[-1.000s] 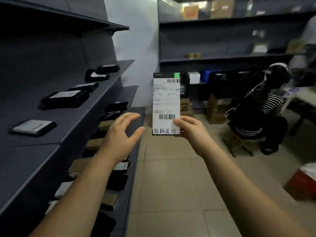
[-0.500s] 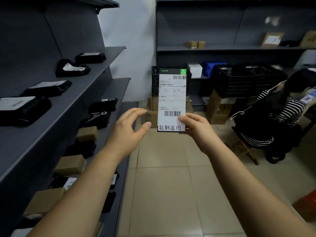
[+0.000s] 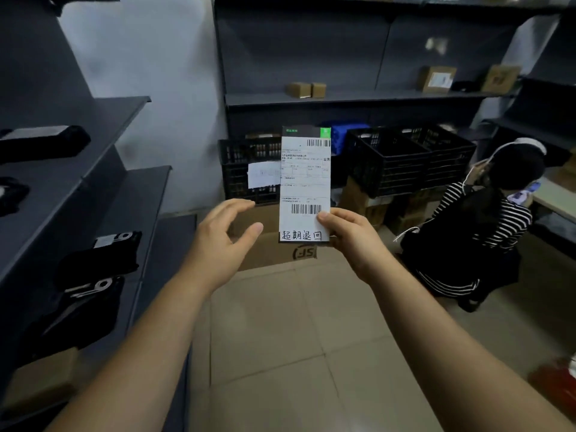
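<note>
Parcel (image 3: 305,185) upright, pinched by right hand (image 3: 352,241); left hand (image 3: 218,244) spread beside, apart.

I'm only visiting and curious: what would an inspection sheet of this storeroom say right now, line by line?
Surface: tiled floor; the work is held in the air above it.
Job's things: paper slip with barcodes and handwritten characters, held upright.
Clutter: black parcels on the left shelves; cardboard box on the floor behind the slip; black crates.
Hands: right hand pinches the slip's lower right edge; left hand is open beside it, not touching.
Cables: thin white cord by the seated person.
Surroundings: the seated person wears a striped top, at right; back shelving holds small boxes.
</note>
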Available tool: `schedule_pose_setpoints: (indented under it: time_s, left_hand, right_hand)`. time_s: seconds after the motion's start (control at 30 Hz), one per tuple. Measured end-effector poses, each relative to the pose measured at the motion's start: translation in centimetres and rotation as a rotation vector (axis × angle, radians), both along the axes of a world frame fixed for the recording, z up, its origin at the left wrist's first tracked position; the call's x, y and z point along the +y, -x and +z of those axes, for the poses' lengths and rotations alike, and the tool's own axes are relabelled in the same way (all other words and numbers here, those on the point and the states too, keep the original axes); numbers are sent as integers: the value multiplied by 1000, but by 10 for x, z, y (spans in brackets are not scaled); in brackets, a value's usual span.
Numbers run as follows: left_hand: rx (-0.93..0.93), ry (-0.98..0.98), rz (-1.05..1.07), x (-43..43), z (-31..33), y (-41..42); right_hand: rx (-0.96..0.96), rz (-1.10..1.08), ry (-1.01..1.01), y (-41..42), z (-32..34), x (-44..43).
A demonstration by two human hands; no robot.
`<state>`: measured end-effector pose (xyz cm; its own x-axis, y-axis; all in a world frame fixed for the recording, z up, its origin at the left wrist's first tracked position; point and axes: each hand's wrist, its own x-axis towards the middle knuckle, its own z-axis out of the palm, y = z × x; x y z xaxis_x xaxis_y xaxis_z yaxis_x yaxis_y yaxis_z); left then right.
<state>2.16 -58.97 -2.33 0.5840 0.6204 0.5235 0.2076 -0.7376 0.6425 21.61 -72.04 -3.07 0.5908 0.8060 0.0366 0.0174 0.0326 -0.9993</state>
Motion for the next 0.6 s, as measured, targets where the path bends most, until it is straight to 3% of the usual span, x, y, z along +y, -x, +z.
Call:
schedule_pose_setpoints:
  time_s: [0.33, 0.6]
  left_hand:
    - [64, -16, 9, 187, -2, -158]
    - [67, 43, 89, 334, -8, -240]
  right_hand:
    - [-13, 25, -12, -161, -10, 193]
    - [38, 134, 18, -246, -16, 356]
